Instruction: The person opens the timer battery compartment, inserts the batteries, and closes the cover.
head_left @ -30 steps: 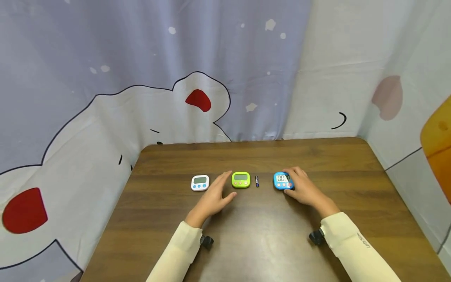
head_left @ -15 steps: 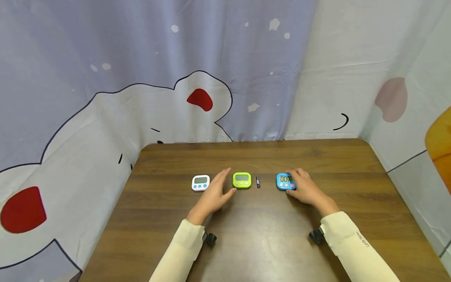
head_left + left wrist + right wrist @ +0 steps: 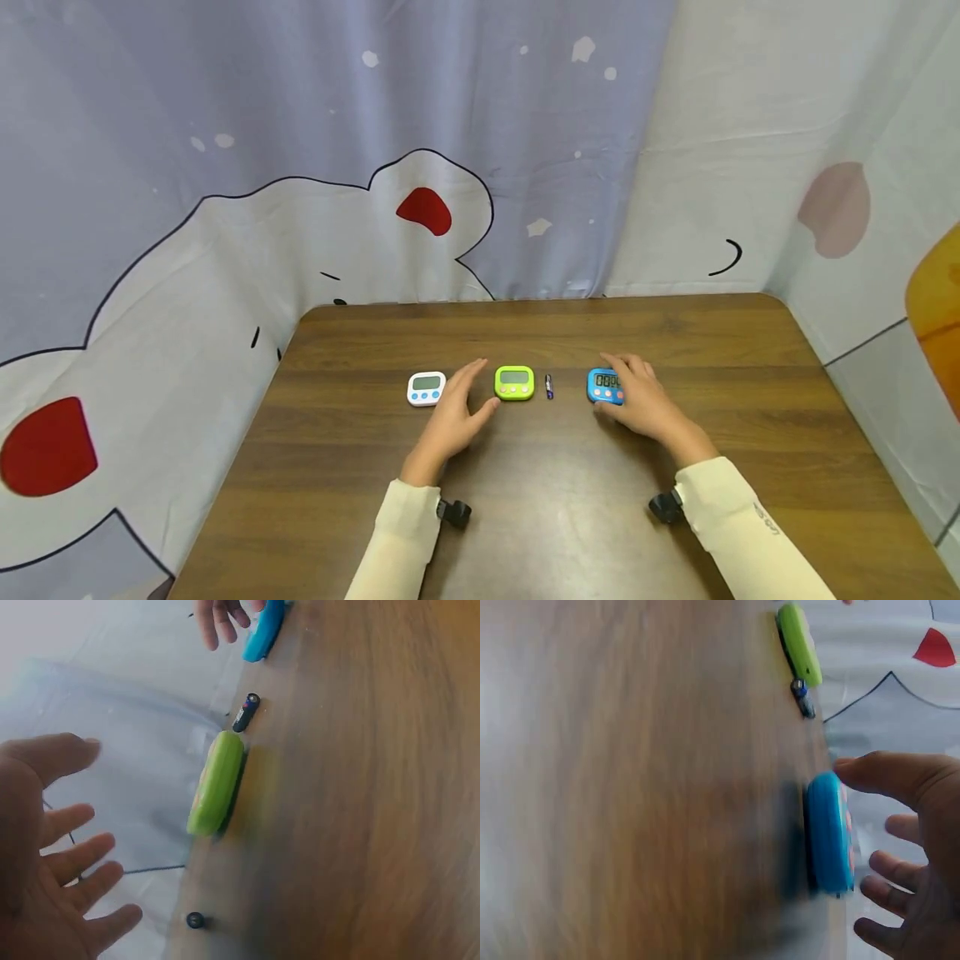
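My left hand is held over the table, fingers spread and holding nothing, between a white digital timer and a lime-green digital timer. The right hand reaches over a blue digital timer, covering its right side. In the right wrist view its thumb lies by the top corner of the blue timer, and the other fingers are spread apart from it. I cannot tell whether the thumb touches. A small dark battery lies between the green and blue timers.
Near my left hand, the left wrist view shows a small round black end of something on the table. The wooden table ends at a printed curtain along the back and sides.
My right hand has loosened from the blue timer's side, its thumb and index finger now reaching farther left across it. The left hand has shifted only slightly. The other timers and the battery stay put.
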A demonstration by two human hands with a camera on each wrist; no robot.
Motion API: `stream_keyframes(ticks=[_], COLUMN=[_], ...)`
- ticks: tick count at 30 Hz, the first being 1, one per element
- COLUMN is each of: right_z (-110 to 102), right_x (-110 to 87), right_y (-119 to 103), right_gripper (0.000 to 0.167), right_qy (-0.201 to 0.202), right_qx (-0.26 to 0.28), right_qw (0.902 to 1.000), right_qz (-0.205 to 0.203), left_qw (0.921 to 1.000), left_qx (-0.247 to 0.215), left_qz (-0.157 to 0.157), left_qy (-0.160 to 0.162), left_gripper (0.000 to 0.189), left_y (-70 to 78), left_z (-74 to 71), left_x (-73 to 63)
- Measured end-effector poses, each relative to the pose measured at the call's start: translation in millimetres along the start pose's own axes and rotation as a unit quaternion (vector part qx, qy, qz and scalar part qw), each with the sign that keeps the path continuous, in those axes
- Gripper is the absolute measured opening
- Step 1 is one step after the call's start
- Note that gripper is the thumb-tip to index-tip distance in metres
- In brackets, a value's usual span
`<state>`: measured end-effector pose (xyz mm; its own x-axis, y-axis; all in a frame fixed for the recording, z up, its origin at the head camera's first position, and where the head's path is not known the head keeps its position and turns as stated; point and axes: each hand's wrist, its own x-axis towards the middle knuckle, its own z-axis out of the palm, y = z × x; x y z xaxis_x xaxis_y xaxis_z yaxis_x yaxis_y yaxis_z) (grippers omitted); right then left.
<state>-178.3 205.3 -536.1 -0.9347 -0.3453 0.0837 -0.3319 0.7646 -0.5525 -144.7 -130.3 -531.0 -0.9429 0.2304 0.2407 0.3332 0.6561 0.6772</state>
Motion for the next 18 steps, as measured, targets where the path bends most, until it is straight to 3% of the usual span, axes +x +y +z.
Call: stream_keyframes(ticks=[4,8,12,18], right_z=[6,12,15,20], right_x=[0.2,1.0,2.0,6.2], right_y=[-11,-23,-33,-48], right_gripper=[0.081,0.078,0.076,0.07], right_qy=[0.03,0.054,0.061,0.067], right_qx=[0.011,0.03,0.045,0.076], right_qw=[0.9994,0.9977,0.9962,0.9941], right_qz=[-0.015,-0.029,-0.043,-0.038], left_qw=[0.9979,0.9887,0.9724,0.9374], left_qx=[-0.044,-0.109,-0.194,-0.329], left_qz=[-0.006,-0.015,-0.014,-0.023], left_qy=[0.048,0.102,0.129,0.113], left_gripper=[0.049,0.039,0.034,0.034], left_y=[-4.0,-8.7,-14.4,-17.7], left_z=[5.8,10.5,14.8,19.5], left_x=[-2.6,-5.5,-7.5,-8.4])
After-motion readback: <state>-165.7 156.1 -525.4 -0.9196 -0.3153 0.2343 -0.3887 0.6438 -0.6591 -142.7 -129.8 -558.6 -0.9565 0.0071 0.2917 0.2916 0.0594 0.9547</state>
